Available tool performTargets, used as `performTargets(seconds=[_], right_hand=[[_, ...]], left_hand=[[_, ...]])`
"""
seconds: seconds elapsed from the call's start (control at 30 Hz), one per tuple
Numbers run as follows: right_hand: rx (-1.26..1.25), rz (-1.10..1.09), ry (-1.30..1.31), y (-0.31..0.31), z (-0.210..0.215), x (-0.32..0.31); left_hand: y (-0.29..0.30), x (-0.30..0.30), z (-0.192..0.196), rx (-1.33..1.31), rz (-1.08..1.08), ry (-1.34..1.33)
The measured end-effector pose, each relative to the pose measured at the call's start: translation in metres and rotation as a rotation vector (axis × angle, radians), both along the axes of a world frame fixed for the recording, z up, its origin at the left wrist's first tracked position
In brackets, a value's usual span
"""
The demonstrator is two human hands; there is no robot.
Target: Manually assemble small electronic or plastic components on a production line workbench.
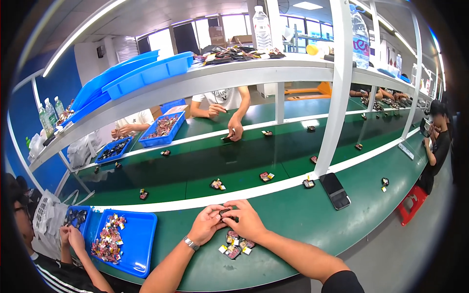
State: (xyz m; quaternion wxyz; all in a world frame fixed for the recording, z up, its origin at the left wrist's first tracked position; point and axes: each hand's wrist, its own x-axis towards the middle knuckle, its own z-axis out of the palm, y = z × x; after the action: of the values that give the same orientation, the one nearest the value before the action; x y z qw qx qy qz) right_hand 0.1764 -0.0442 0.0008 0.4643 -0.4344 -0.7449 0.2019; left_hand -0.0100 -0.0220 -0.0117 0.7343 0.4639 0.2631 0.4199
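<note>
1. The left hand (206, 225) and the right hand (246, 220) meet over the near edge of the green table (303, 219), fingers curled in together around a small dark part (225, 213).
2. Both hands pinch that part from either side; it is mostly hidden by the fingertips, so its exact shape is hard to tell.
3. A metal watch (190, 243) sits on the left wrist.
4. Just near the hands, on the table, lies a small pile of parts (234, 245), dark pieces with red and pale bits, touching one another.
5. To the left on the table sits a blue tray (139, 244) holding a heap of similar mixed pieces.
6. To the right, beside a white post (337, 97), a black phone (335, 190) lies flat.
7. Beyond a white strip, the green belt (195, 171) carries scattered single parts, well apart from each other.
8. At the far side, another person's hand (236, 132) rests on the belt.
9. At the near left, a second person's hands (72, 238) hover by a smaller blue tray.
</note>
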Motion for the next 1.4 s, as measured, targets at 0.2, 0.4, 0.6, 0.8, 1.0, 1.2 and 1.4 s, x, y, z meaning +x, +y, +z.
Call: performTargets(seconds=[0.2, 0.4, 0.6, 0.8, 1.0, 1.2, 1.4], right_hand=[[-0.041, 0.012, 0.057, 0.003, -0.005, 0.000], [-0.101, 0.049, 0.086, 0.002, -0.003, 0.000], [0.072, 0.064, 0.023, -0.003, 0.006, -0.001], [0.109, 0.060, 0.023, 0.002, 0.001, 0.003], [0.114, 0.065, 0.064, 0.002, -0.003, 0.002], [0.089, 0.081, 0.091, 0.002, -0.003, -0.002], [0.141, 0.098, 0.033, 0.004, 0.002, 0.003]], left_hand=[[-0.001, 0.000, 0.000, 0.010, 0.010, -0.029], [-0.002, 0.000, 0.002, 0.014, 0.004, -0.025], [-0.003, -0.002, 0.003, 0.033, 0.013, -0.015], [0.001, -0.005, -0.002, -0.005, -0.034, -0.073], [0.001, -0.005, -0.003, -0.015, -0.048, -0.098], [0.001, -0.005, -0.006, 0.017, -0.016, -0.096], [-0.001, 0.001, -0.005, 0.052, 0.054, -0.096]])
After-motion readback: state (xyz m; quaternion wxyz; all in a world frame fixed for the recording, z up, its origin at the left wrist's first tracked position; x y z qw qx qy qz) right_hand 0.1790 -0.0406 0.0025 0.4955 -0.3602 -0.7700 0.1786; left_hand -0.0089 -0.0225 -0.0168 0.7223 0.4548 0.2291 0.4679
